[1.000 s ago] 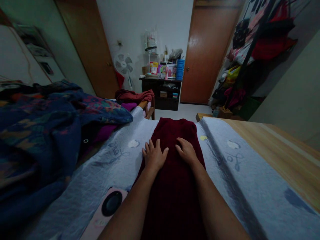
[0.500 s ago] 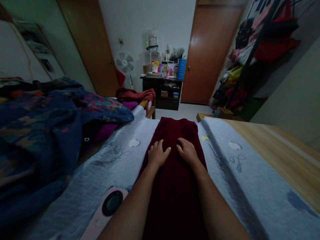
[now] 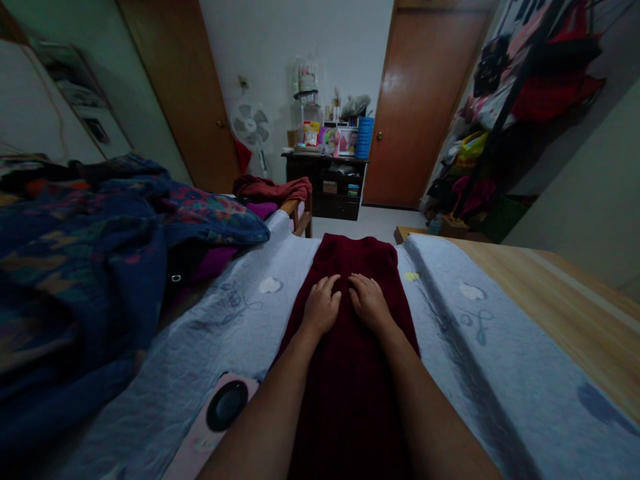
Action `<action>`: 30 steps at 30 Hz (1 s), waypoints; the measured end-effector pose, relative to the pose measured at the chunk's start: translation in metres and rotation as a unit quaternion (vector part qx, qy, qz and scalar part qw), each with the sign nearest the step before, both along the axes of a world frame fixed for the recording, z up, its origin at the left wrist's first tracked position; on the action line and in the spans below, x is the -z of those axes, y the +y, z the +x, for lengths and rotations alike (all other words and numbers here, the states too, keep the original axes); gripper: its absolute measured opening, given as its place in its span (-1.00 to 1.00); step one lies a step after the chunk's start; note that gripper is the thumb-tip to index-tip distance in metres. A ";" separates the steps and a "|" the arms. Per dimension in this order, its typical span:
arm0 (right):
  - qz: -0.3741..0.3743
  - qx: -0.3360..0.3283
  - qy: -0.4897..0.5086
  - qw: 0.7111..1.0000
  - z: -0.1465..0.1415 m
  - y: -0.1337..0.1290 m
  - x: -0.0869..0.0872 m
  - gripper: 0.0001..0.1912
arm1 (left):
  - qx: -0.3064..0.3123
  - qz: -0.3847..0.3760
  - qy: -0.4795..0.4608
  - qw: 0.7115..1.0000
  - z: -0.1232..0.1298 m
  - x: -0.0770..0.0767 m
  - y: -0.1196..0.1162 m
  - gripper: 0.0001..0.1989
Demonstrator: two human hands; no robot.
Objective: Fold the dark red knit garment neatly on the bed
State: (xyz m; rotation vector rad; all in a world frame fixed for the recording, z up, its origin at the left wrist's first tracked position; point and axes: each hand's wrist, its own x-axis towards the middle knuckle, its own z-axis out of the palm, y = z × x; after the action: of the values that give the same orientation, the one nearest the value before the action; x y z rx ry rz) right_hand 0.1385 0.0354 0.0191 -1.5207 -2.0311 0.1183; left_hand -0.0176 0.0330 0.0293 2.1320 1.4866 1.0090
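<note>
A dark red garment (image 3: pixel 350 387) lies lengthwise in a long strip over a light blue patterned bed cover (image 3: pixel 235 333); which kind of garment it is I cannot make out. My left hand (image 3: pixel 321 307) rests palm down on its upper left part, fingers stretched out. Beside it, my right hand (image 3: pixel 370 303) lies on the same cloth, fingers extended, a small gap between the two. Neither hand grasps the fabric. Near my left forearm is a pink phone (image 3: pixel 220 417) with a large round dark camera area, partly covered by the arm.
A heap of blue floral clothes (image 3: pixel 125 247) covers the left side. To the right runs a bare wooden bed board (image 3: pixel 545 280). Beyond the bed stand a dark cabinet (image 3: pixel 323 193), a white fan (image 3: pixel 251 127) and a brown door (image 3: pixel 415 107). Bags (image 3: pixel 555 93) hang at right.
Both hands have slid a little closer together on the dark red cloth, the left one moving rightward. The cloth lies nearly as before.
</note>
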 end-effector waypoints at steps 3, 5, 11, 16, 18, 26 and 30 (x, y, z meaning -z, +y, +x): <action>0.001 -0.004 0.000 1.000 -0.003 -0.002 -0.003 -0.62 | -0.009 -0.021 -0.009 1.000 0.000 0.002 0.002 -0.58; -0.004 -0.007 -0.008 1.000 -0.006 -0.004 -0.006 -0.62 | -0.022 -0.050 -0.006 0.999 -0.002 0.005 0.005 -0.58; -0.032 -0.015 -0.037 0.999 -0.014 -0.009 -0.012 -0.57 | -0.042 -0.144 -0.146 0.978 -0.010 0.009 0.018 -0.59; -0.038 -0.012 -0.047 0.998 -0.015 -0.009 -0.011 -0.56 | -0.042 -0.151 -0.216 0.964 -0.014 0.014 0.023 -0.61; -0.039 -0.011 -0.050 0.998 -0.016 -0.009 -0.011 -0.55 | -0.046 -0.140 -0.202 0.968 -0.012 0.017 0.023 -0.60; -0.048 -0.009 -0.063 0.997 -0.017 -0.013 -0.011 -0.46 | -0.096 -0.095 -0.162 0.977 -0.009 0.024 0.018 -0.49; -0.061 -0.014 -0.074 0.995 -0.017 -0.014 -0.010 -0.37 | -0.088 -0.101 -0.168 0.977 -0.012 0.033 0.021 -0.48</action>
State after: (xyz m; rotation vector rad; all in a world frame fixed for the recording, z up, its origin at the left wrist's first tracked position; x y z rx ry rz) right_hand 0.1212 0.0211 0.0293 -1.6191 -2.1965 0.1478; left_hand -0.0300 0.0541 -0.0036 1.6186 1.5495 1.1563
